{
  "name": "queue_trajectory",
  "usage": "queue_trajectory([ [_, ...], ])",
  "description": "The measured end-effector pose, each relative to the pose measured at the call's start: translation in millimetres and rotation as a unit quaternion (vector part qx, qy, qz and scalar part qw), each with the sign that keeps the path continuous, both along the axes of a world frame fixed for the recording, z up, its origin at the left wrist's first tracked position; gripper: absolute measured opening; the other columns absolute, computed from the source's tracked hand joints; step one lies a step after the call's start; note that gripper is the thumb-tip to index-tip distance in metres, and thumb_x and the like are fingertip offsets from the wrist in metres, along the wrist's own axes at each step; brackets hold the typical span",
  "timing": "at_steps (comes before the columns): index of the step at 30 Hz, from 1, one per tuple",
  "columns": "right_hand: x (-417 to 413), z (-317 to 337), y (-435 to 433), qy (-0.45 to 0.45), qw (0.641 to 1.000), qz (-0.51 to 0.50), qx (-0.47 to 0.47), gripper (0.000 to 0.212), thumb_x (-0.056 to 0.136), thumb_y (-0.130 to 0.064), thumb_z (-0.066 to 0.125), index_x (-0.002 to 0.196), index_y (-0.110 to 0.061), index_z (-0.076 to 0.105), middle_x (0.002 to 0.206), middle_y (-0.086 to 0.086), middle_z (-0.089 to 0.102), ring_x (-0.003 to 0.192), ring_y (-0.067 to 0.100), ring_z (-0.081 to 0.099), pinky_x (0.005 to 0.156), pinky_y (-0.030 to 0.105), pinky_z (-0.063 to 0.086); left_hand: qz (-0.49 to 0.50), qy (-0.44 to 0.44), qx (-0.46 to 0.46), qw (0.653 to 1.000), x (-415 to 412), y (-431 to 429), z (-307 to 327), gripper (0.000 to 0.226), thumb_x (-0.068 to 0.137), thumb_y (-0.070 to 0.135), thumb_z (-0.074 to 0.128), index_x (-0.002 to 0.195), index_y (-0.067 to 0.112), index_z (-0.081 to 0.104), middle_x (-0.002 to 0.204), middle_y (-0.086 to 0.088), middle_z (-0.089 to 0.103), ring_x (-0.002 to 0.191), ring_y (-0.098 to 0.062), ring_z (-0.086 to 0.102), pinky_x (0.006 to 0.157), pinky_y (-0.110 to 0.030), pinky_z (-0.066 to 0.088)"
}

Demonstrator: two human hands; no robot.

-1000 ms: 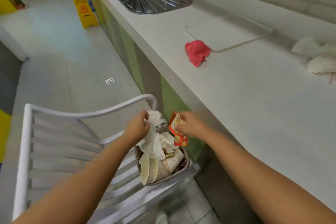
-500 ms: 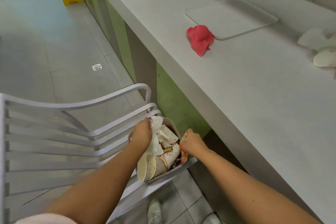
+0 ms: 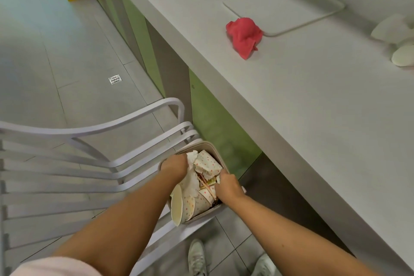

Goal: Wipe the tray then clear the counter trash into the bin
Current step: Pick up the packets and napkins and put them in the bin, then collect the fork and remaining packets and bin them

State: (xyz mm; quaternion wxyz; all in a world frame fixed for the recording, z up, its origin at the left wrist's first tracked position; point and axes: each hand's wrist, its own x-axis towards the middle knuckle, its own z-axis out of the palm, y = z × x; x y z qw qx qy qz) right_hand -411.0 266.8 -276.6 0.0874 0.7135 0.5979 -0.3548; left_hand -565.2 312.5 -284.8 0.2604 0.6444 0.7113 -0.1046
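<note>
- Counter (image 3: pixel 313 123), white: tray (image 3: pixel 284 4) sits near the back with the red cloth (image 3: pixel 244 37) touching its front corner. Pale crumpled litter (image 3: pixel 396 38) lies at the far right.
- Change over the last second: both hands were above the bin (image 3: pixel 214 147), with the white tissue (image 3: pixel 192 178) and a red wrapper in the air. Both are now down inside it. The bin stands on the slatted chair (image 3: pixel 107 163).
- Judgement: this load is being stuffed in. The bin is heaped with paper cups (image 3: pixel 187 205). Clearing is unfinished, since litter is still on the counter.
- Left hand (image 3: pixel 174 167): fingers curled round the white tissue, gripping it at the bin's left rim.
- Right hand (image 3: pixel 227 186): knuckles up, fingers buried in the trash. Cannot tell whether it holds the wrapper.
</note>
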Motion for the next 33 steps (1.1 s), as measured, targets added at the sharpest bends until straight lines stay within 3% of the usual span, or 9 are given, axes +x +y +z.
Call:
queue_trajectory([
  [5, 8, 12, 8, 0.001, 0.999, 0.037, 0.0, 0.039, 0.098, -0.029, 0.042, 0.13, -0.008, 0.045, 0.13, 0.013, 0.052, 0.116, 0.029, 0.054, 0.089, 0.035, 0.046, -0.016, 0.008, 0.014, 1.0, -3, 4, 6, 0.032, 0.098, 0.03, 0.036, 0.115, 0.013, 0.057, 0.114, -0.009, 0.063, 0.107, -0.026, 0.055, 0.089, -0.035, 0.045],
  [9, 15, 44, 26, 0.0, 0.998, 0.059, 0.034, 0.037, 0.097, -0.025, 0.043, 0.131, -0.011, 0.043, 0.131, 0.011, 0.049, 0.116, 0.028, 0.052, 0.088, 0.036, 0.046, 0.025, -0.014, 0.047, 0.998, 0, 10, 21, 0.031, 0.093, 0.032, 0.039, 0.115, 0.017, 0.057, 0.115, -0.013, 0.059, 0.107, -0.03, 0.053, 0.091, -0.04, 0.047],
  [13, 24, 90, 39, 0.026, 0.996, 0.077, 0.043, 0.033, 0.095, -0.024, 0.047, 0.126, -0.012, 0.051, 0.123, 0.01, 0.057, 0.104, 0.025, 0.059, 0.086, 0.036, 0.051, 0.05, -0.052, 0.063, 0.995, 14, 21, 47, 0.03, 0.094, 0.026, 0.037, 0.11, 0.009, 0.057, 0.109, -0.013, 0.062, 0.099, -0.03, 0.058, 0.085, -0.037, 0.049],
  [16, 34, 126, 41, 0.052, 0.99, 0.102, 0.081, 0.029, 0.094, -0.026, 0.049, 0.118, -0.01, 0.056, 0.114, 0.009, 0.062, 0.092, 0.023, 0.059, 0.076, 0.03, 0.048, 0.061, -0.095, 0.121, 0.986, 30, 29, 72, 0.029, 0.097, 0.022, 0.036, 0.105, 0.005, 0.058, 0.097, -0.012, 0.062, 0.089, -0.028, 0.057, 0.072, -0.031, 0.043],
  [19, 49, 161, 42, 0.056, 0.984, 0.119, 0.123, 0.025, 0.094, -0.026, 0.051, 0.11, -0.009, 0.06, 0.084, 0.001, 0.059, 0.069, 0.013, 0.052, 0.057, 0.022, 0.037, 0.07, -0.146, 0.22, 0.962, 55, 37, 104, 0.027, 0.096, 0.021, 0.039, 0.088, 0.004, 0.058, 0.074, -0.008, 0.056, 0.069, -0.026, 0.053, 0.061, -0.03, 0.039],
  [23, 80, 196, 44, 0.057, 0.979, 0.082, 0.177, 0.028, 0.093, -0.03, 0.052, 0.101, -0.007, 0.066, 0.091, 0.006, 0.064, 0.083, 0.021, 0.059, 0.072, 0.032, 0.048, 0.053, -0.218, 0.331, 0.917, 98, 46, 147, 0.025, 0.093, 0.02, 0.044, 0.077, 0.004, 0.055, 0.061, -0.009, 0.054, 0.057, -0.026, 0.048, 0.053, -0.032, 0.036],
  [28, 142, 222, 49, 0.029, 0.975, 0.013, 0.219, 0.026, 0.091, -0.028, 0.053, 0.091, -0.005, 0.067, 0.078, 0.003, 0.059, 0.072, 0.02, 0.054, 0.063, 0.029, 0.041, -0.014, -0.28, 0.366, 0.888, 169, 48, 187, 0.026, 0.094, 0.022, 0.045, 0.083, 0.003, 0.059, 0.065, -0.007, 0.057, 0.062, -0.025, 0.053, 0.055, -0.029, 0.036],
  [33, 207, 228, 49, 0.0, 0.972, -0.044, 0.23, 0.02, 0.091, -0.028, 0.053, 0.085, -0.012, 0.062, 0.072, -0.004, 0.055, 0.073, 0.018, 0.054, 0.059, 0.026, 0.039, -0.07, -0.3, 0.349, 0.885, 235, 50, 203, 0.022, 0.094, 0.023, 0.046, 0.089, 0.005, 0.059, 0.069, -0.004, 0.056, 0.064, -0.021, 0.051, 0.058, -0.029, 0.038],
])
